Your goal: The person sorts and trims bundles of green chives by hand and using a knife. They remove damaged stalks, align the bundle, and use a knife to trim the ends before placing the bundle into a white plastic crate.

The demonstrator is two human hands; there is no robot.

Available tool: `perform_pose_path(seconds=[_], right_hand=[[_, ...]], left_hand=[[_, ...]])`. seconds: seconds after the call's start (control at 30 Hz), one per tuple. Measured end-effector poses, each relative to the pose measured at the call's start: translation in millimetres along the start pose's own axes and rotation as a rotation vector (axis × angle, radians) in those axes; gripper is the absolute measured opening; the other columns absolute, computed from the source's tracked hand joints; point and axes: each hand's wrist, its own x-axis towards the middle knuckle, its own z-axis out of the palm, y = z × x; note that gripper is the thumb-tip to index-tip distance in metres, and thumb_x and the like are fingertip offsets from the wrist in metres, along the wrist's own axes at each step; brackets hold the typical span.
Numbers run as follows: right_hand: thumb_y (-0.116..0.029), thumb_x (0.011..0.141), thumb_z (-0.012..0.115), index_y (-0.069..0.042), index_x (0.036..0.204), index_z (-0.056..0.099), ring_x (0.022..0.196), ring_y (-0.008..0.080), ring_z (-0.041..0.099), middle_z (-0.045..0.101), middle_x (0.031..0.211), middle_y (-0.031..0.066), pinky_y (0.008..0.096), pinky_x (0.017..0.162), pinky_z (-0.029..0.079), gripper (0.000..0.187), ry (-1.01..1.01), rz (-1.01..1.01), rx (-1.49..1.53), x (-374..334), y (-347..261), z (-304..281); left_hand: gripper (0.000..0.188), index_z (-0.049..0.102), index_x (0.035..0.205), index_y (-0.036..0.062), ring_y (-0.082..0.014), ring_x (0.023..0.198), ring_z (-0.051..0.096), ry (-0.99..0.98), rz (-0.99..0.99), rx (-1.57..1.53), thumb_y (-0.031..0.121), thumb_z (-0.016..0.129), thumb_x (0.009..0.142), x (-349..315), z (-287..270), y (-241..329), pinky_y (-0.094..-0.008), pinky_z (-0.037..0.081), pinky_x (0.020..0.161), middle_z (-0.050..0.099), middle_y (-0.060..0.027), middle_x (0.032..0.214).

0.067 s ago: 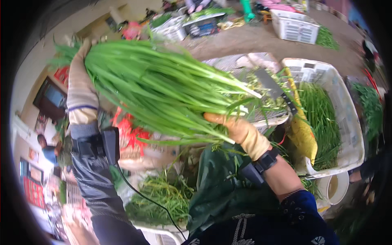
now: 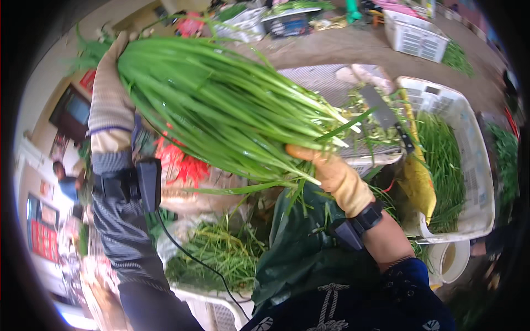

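A big bunch of wet garlic chives (image 2: pixel 221 105) is held up in front of me, leaf tips to the upper left and pale stem ends to the lower right. My gloved left hand (image 2: pixel 114 60) is closed round its leafy end, with most of the fingers hidden behind the leaves. At the stem ends, my right hand (image 2: pixel 331 171), in an orange-stained glove, grips the lower stalks. Some stalks hang loose below. Beyond the stem ends lies a cleaver (image 2: pixel 383 113) with a black handle, on a board (image 2: pixel 309 77) strewn with trimmings.
A white plastic basket (image 2: pixel 479 182) to the right holds more chives (image 2: pixel 439 165) and a yellow sheet (image 2: pixel 417 185) along its side. Below it stands a white bucket (image 2: pixel 458 256). Loose greens (image 2: pixel 218 259) fill a container by my knees. Red strips (image 2: pixel 185 163) lie beyond them.
My left hand has risen slightly with the leafy end. My right hand sits a little farther right at the stems. The background has shifted with the head's motion.
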Motion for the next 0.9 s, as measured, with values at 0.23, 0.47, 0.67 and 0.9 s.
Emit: perform_pose_path(seconds=[0.23,0.47,0.67,0.9], right_hand=[[-0.028,0.097,0.074,-0.003,0.134,0.064,0.111,0.0193,0.066,0.07,0.126,0.0084,0.0373,0.095,0.054,0.046,-0.158,-0.222,-0.826,12.8,48.6,16.8],[-0.022,0.096,0.076,-0.008,0.14,0.058,0.094,0.0224,0.07,0.072,0.116,0.0099,0.0361,0.092,0.056,0.05,-0.188,0.172,-0.695,-7.0,67.4,10.0],[-0.044,0.102,0.065,-0.006,0.118,0.063,0.059,0.0116,0.051,0.061,0.08,0.0044,0.0263,0.051,0.035,0.042,0.236,0.083,-0.259,5.2,19.3,35.2],[-0.041,0.107,0.058,-0.006,0.122,0.066,0.061,0.008,0.048,0.06,0.084,-0.0013,0.0221,0.054,0.035,0.039,0.417,-0.315,-0.414,42.2,71.3,117.6]], left_hand=[[0.028,0.069,0.117,0.0029,-0.0304,0.105,0.071,0.269,0.133,0.132,0.026,0.061,0.103,-31.5,-80.9,9.3,-0.0439,0.059,0.096,0.074,-0.0147,0.115],[0.029,0.068,0.118,0.0026,-0.0305,0.105,0.071,0.445,0.156,0.27,0.027,0.06,0.104,-81.0,-189.9,37.0,-0.0434,0.058,0.096,0.074,-0.0143,0.116],[0.028,0.066,0.11,0.0037,-0.0313,0.093,0.072,0.678,0.232,0.203,0.03,0.059,0.105,-135.1,-301.8,87.8,-0.0463,0.061,0.088,0.074,-0.0142,0.103],[0.033,0.069,0.102,0.0032,-0.024,0.082,0.067,0.904,0.531,0.373,0.035,0.063,0.102,-198.2,-350.9,152.5,-0.0368,0.055,0.079,0.071,-0.009,0.093]])
